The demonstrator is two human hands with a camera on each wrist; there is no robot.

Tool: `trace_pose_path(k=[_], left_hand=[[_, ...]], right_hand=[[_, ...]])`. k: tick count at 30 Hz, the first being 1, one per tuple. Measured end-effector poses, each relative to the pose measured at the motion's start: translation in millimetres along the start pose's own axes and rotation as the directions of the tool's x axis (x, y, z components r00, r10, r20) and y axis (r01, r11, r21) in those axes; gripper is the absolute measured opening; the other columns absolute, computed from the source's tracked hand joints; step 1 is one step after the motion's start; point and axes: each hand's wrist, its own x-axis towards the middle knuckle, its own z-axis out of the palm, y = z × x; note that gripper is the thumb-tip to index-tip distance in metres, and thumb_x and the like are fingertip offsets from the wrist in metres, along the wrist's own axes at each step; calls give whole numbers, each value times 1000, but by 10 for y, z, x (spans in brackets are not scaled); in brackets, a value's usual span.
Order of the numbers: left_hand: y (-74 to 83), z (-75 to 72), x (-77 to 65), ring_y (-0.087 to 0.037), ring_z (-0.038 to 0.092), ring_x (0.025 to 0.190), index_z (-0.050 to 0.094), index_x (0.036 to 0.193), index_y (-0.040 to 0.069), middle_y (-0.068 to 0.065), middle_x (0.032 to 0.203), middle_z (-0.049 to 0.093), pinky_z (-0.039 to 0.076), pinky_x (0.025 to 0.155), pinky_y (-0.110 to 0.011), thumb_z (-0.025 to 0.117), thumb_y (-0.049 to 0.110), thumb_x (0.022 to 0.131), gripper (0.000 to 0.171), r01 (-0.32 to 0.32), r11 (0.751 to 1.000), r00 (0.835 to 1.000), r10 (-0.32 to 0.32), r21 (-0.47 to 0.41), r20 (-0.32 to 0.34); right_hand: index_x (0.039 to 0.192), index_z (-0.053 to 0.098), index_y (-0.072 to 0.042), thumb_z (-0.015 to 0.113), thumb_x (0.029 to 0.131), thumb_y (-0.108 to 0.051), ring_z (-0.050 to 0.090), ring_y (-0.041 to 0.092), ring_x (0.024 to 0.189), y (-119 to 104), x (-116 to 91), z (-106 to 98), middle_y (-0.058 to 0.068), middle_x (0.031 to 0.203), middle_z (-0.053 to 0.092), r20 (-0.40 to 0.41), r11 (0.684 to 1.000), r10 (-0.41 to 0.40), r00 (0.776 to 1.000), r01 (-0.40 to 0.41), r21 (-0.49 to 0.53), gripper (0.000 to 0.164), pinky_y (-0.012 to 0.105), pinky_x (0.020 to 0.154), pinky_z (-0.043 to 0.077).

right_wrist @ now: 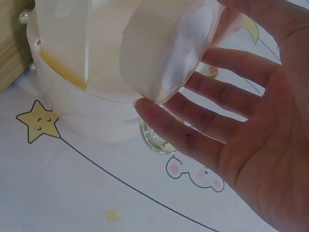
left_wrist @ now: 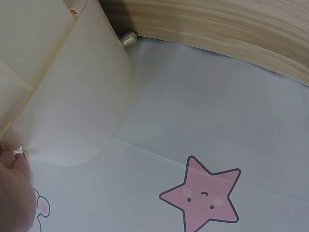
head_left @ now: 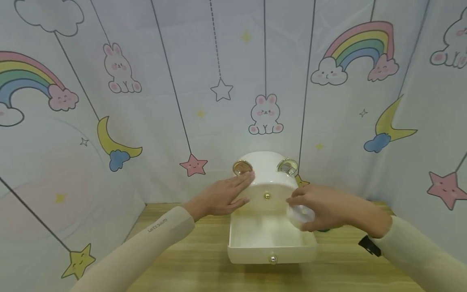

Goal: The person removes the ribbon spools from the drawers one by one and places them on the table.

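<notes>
A glossy cream storage box (head_left: 264,166) with two gold ear-like rings on top stands on the table. Its lower drawer (head_left: 271,254) is pulled out towards me, and a gold knob (head_left: 267,196) sits on the upper front. My left hand (head_left: 222,196) rests its straight fingertips on the box's upper left, next to the left gold ring (head_left: 242,167). Over the right side of the open drawer, my right hand (head_left: 324,207) holds a short round white roll (right_wrist: 166,50) by its rim, between thumb and fingers. The roll's exact kind is unclear.
The wood-grain table (head_left: 175,251) runs up to a white curtain (head_left: 219,129) printed with rabbits, stars and rainbows. Something small and green (head_left: 324,230) shows beneath my right hand, mostly hidden. A black strap (head_left: 370,245) is at my right sleeve.
</notes>
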Motion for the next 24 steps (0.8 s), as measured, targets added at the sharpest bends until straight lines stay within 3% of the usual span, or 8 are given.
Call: trace_pose_path(k=[10, 17, 24], left_hand=[[2, 18, -6, -24, 25, 164, 14, 170, 9, -7, 178, 17, 32, 130, -42, 40, 45, 112, 73, -9, 1000, 1000, 9, 4, -29], [8, 12, -16, -24, 25, 164, 13, 170, 9, -8, 178, 17, 32, 131, -42, 40, 45, 112, 73, -18, 1000, 999, 18, -2, -26], [3, 24, -18, -25, 28, 163, 15, 169, 7, -9, 177, 20, 34, 130, -42, 42, 44, 112, 73, -30, 999, 998, 30, 17, -50]], right_hand=[[127, 75, -7, 88, 82, -36, 72, 24, 104, 150, -212, 121, 7, 121, 73, -81, 1000, -20, 996, 19, -20, 55, 41, 87, 62], [135, 71, -10, 88, 83, -44, 72, 31, 109, 268, -377, 257, 11, 128, 73, -55, 997, 70, 996, -68, 37, 65, 48, 88, 62], [135, 72, -11, 88, 82, -45, 70, 26, 106, 362, -497, 442, 10, 127, 73, -44, 986, 137, 990, -131, 107, 65, 42, 83, 61]])
